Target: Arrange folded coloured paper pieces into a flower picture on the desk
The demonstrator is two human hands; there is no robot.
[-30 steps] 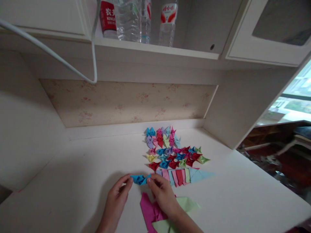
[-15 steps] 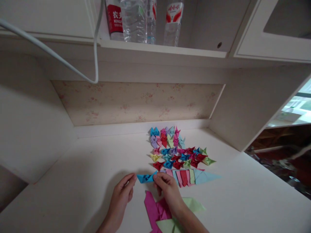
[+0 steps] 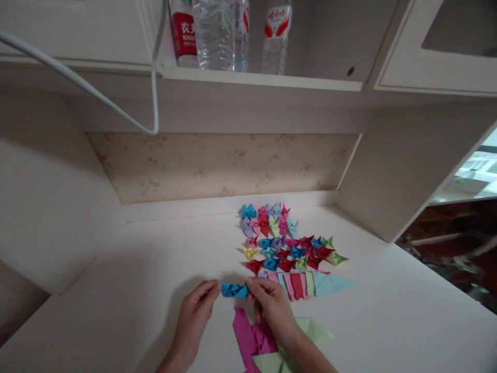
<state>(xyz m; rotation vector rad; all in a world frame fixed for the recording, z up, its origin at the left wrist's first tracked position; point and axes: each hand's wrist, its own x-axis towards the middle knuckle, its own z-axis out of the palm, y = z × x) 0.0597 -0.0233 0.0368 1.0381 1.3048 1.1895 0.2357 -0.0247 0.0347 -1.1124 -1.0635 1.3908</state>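
Observation:
A small folded blue paper piece is held level above the white desk, between my two hands. My left hand pinches its left end with thumb and fingertips. At the other end my right hand grips it the same way, its remaining fingers curled. Below the right hand lie magenta folded papers and light green folded papers, partly covered by the hand and forearm. Just behind the hands, a row of overlapping folded strips ends in a pale blue pointed one.
Rows of small colourful origami pieces stand farther back on the white desk. Overhead, a shelf carries plastic bottles. A white cable hangs at the upper left. Side panels close in the desk left and right.
My left fingers have closed on the left end of the blue paper, where they were just beside its tip. Its pointed ends are now covered by my fingers.

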